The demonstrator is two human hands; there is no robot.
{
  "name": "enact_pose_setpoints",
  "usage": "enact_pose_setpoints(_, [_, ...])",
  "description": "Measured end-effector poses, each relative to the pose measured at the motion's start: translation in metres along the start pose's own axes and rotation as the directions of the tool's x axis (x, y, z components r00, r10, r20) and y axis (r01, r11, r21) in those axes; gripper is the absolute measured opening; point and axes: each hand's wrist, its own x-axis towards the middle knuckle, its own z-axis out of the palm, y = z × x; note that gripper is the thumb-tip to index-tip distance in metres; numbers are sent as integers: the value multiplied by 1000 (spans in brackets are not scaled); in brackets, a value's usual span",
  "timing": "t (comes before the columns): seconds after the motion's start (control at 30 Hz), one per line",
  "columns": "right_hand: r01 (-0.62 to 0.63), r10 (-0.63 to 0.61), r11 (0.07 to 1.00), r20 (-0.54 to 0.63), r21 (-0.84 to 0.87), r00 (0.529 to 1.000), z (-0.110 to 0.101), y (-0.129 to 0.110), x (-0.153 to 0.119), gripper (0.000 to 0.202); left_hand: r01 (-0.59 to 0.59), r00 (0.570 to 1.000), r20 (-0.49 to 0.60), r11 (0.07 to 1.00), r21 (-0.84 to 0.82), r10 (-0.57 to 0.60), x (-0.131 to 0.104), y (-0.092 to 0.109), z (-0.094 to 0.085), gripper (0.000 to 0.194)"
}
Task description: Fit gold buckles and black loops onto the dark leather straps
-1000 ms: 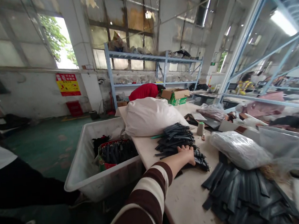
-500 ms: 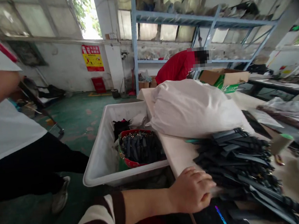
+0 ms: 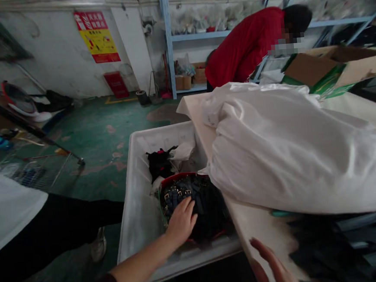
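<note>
My left hand [image 3: 182, 222] reaches over the red-rimmed basket, its fingertips at the dark straps with metal buckles [image 3: 186, 195]. Its fingers are extended, with nothing visible gripped. The basket stands inside a large white bin [image 3: 133, 206]. At the lower edge, my right hand [image 3: 271, 267] is only partly in view, fingers spread over the table edge. To its right, a pile of black straps [image 3: 355, 241] lies on the table, blurred.
A big white sack [image 3: 289, 150] lies across the table [image 3: 259, 224], with an open cardboard box [image 3: 338, 68] behind it. A person in red [image 3: 245, 45] bends near the shelf. Another person's dark-trousered leg [image 3: 79, 214] is left of the bin.
My left hand has moved from beside the strap pile on the table to the basket in the bin. My right hand has come into view. The camera has tilted down and the person at left has shifted.
</note>
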Motion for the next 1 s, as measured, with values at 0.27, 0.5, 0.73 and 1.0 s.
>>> enact_pose_setpoints(0.27, [151, -132, 944, 82, -294, 988, 217, -42, 206, 37, 115, 990, -85, 993, 23, -113, 105, -81, 65, 40])
enact_pose_setpoints(0.5, [215, -180, 899, 125, -382, 976, 258, -2, 176, 39, 132, 990, -30, 986, -100, -136, 77, -89, 99, 46])
enact_pose_setpoints(0.73, [184, -155, 896, 103, -405, 982, 272, -3, 189, 41, 190, 980, -30, 974, -126, -195, 89, -98, 106, 45])
enact_pose_setpoints(1.0, [145, -101, 901, 128, -410, 987, 270, -8, 182, 42, 208, 976, -39, 973, -103, -213, 82, -93, 108, 45])
